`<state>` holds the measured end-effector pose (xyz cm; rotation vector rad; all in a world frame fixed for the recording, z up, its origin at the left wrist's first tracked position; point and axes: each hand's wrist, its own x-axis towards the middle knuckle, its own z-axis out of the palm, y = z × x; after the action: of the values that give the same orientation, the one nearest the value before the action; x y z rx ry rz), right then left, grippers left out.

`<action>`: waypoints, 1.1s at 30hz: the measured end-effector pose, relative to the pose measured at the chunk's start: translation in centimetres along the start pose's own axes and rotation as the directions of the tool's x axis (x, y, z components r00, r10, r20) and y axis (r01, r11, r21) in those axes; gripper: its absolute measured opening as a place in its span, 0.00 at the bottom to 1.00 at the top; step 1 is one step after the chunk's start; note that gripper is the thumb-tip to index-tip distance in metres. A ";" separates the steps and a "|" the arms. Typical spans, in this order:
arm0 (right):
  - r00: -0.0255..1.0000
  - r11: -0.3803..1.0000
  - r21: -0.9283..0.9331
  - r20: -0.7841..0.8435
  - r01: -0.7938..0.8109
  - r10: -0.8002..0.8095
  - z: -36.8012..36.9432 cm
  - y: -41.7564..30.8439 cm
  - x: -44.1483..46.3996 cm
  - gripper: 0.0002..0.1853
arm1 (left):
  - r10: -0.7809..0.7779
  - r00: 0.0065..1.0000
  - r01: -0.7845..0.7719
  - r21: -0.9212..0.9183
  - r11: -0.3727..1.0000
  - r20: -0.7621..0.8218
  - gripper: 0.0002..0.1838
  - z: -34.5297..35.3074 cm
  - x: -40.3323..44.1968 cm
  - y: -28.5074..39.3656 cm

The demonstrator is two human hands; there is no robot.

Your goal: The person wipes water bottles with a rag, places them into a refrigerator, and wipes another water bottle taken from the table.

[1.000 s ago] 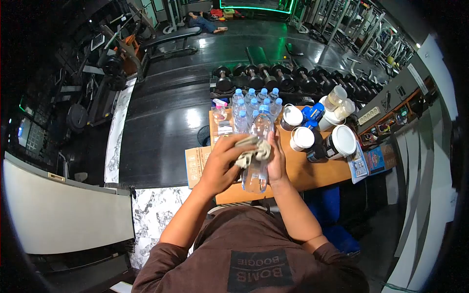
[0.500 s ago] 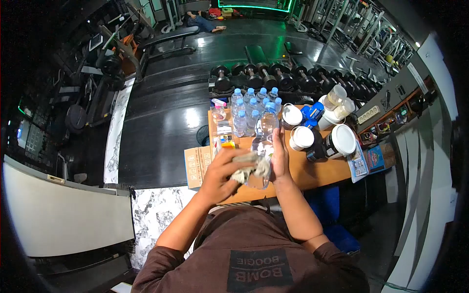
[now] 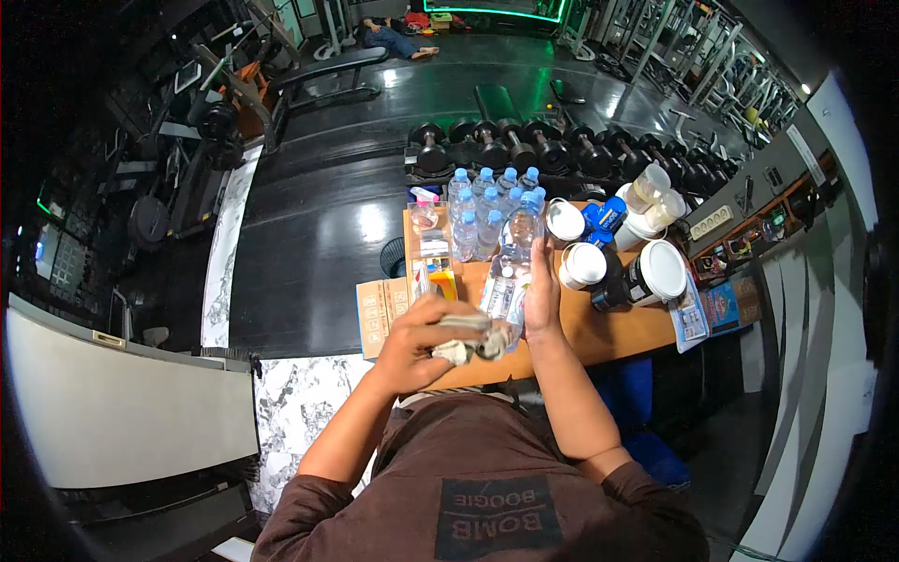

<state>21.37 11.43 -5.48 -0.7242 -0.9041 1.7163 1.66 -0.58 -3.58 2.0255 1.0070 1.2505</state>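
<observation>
Above the near side of the wooden table (image 3: 599, 332), as I see from afar, the right hand (image 3: 543, 295) grips a tilted clear bottle (image 3: 513, 267), and the left hand (image 3: 412, 348) holds a bunched cloth (image 3: 461, 348) at its lower part. Wiping seems under way, not finished. Whether the capped bottles (image 3: 475, 225) standing behind are wiped, I cannot tell. On the brown shirt (image 3: 403, 468), upside down, I read "BOMB BOOGIE"; the bottle's label is too small.

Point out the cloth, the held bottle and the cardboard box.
Cloth (image 3: 488, 344): head view, on its crumpled folds.
Held bottle (image 3: 506, 290): head view, on its side, about midway along.
Cardboard box (image 3: 380, 315): head view, on its printed face.
</observation>
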 end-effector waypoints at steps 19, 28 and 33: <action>0.992 0.996 -0.033 -0.088 0.085 -0.087 -1.0 1.2 1.7 0.28 | 0.142 0.962 -0.090 0.222 0.971 -0.232 0.24 3.9 -3.7 -1.6; 0.971 0.991 0.135 0.237 -0.010 -0.022 0.5 -1.8 -0.4 0.35 | -0.086 0.829 0.085 -0.028 0.996 -0.552 0.17 1.7 -1.8 -2.5; 0.983 0.999 0.032 0.183 -0.025 0.018 -1.0 -0.2 -0.7 0.35 | -0.153 0.796 0.102 -0.120 0.988 -0.585 0.16 1.3 -0.9 -2.7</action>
<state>22.54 11.02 -5.80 -0.5625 -0.9927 1.8348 1.79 0.10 -6.65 1.4823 1.3154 1.8741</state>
